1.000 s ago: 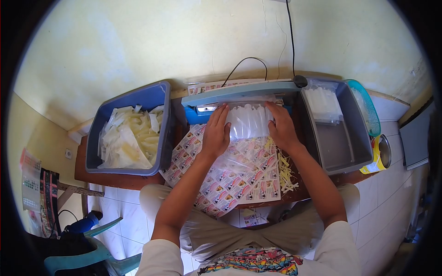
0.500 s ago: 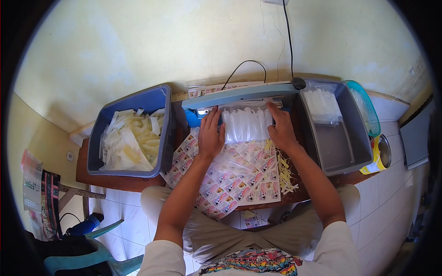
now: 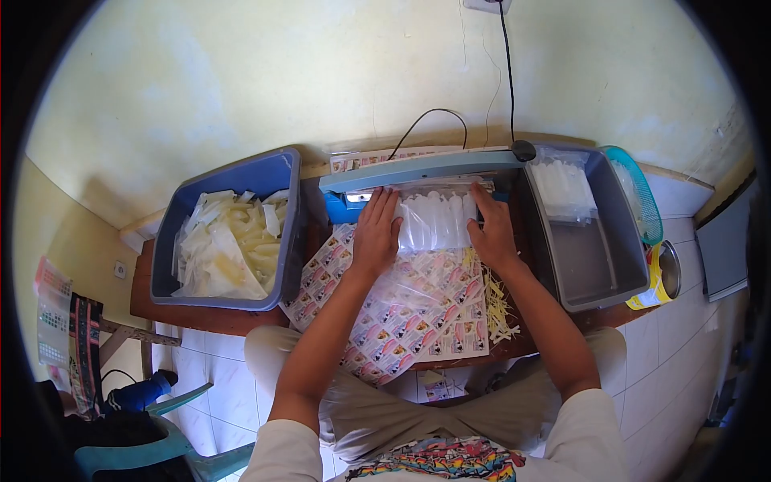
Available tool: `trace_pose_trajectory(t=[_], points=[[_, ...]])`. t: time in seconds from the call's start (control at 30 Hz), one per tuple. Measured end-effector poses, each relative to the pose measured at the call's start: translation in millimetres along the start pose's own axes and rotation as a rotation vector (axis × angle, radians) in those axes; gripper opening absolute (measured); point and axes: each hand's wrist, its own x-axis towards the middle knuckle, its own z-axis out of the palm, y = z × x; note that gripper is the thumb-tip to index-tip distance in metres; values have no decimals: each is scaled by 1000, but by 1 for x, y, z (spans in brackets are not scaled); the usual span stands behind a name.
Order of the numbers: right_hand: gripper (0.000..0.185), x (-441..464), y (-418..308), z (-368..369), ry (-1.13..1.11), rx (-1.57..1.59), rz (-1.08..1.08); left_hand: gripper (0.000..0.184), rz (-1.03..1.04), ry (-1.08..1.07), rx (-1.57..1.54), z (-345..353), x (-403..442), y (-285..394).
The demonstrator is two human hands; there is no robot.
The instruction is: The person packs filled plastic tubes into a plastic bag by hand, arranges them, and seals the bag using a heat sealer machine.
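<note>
A clear plastic bag (image 3: 436, 221) with several whitish tubes side by side lies in front of a blue sealer (image 3: 345, 210). The sealer's long grey-blue arm (image 3: 426, 167) is raised above the bag's top edge. My left hand (image 3: 377, 233) rests flat at the bag's left side, fingers stretched toward the sealer. On the bag's right side lies my right hand (image 3: 492, 233), its fingers extended and the thumb apart, touching the bag. Printed paper sheets (image 3: 385, 337) are spread beneath the bag.
A blue-grey tub (image 3: 293, 241) at left holds pale yellowish filled plastic pieces. The right tub (image 3: 590, 265) holds packed bags (image 3: 562, 189). Beyond it are a turquoise basket (image 3: 642, 193) and a yellow tin (image 3: 654, 281). Thin yellow strips (image 3: 499, 309) lie near the table's front edge.
Both hands have shifted only slightly around the bag. The bag's tubes lie a little nearer to me than one second ago. The sealer arm remains raised.
</note>
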Motion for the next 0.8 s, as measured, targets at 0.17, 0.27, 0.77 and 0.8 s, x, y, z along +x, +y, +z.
trace_pose_trajectory(t=[0.17,0.27,0.77,0.8], points=[[78,-1,-1,2,-38,-29,30,58,9,8,100,-1,-1,2],[82,-5,-2,9,-23,-82,8,54,-8,162,50,-8,-3,13],[81,-4,-2,4,-118,-67,51,49,144,156,135,-8,0,10],[80,-3,-2,3,-114,-77,38,49,146,159,136,-8,0,10]])
